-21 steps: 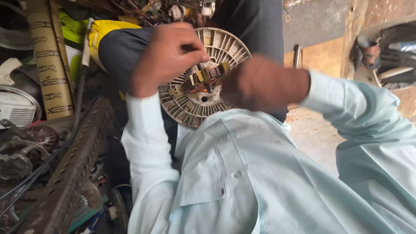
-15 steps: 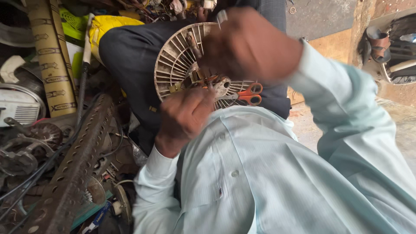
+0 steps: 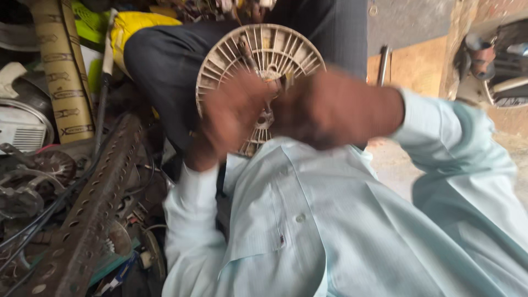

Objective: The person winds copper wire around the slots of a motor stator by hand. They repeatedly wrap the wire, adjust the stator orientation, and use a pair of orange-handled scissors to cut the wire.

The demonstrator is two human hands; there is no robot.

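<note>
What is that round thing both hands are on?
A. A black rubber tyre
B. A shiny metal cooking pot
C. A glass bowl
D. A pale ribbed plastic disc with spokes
D: the left hand and right hand both rest on a cream ribbed disc with radial spokes, held above the person's lap; both hands are motion-blurred.

The round ribbed plastic disc (image 3: 258, 60) is hemmed in on its left by a perforated metal bar (image 3: 91, 209), a cardboard tube (image 3: 63, 71) and tangled scrap. Its lower face is covered by 2 blurred hands (image 3: 236, 118). Right of the disc, bare floor (image 3: 393, 165) is left open.
</note>
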